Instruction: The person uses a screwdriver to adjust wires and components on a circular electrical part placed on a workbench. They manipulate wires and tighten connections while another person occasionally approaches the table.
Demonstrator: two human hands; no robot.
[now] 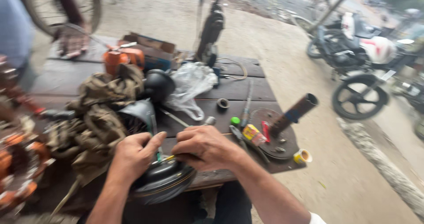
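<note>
My left hand [134,155] and my right hand [203,146] meet over a round black dome-shaped part [165,180] at the near edge of a dark wooden workbench [238,89]. The left hand pinches a thin green-handled tool [157,153] that points down onto the part. My right hand's fingers are curled around something small on top of the part; what it is stays hidden. The picture is blurred by motion.
Dirty rags [99,113] lie at the left, a black dome [158,85] and a clear plastic bag [191,85] behind. Small tools, a round disc [274,135] with a rusty pipe [293,113] and a yellow tape roll [303,156] lie right. Motorcycles [357,52] stand beyond.
</note>
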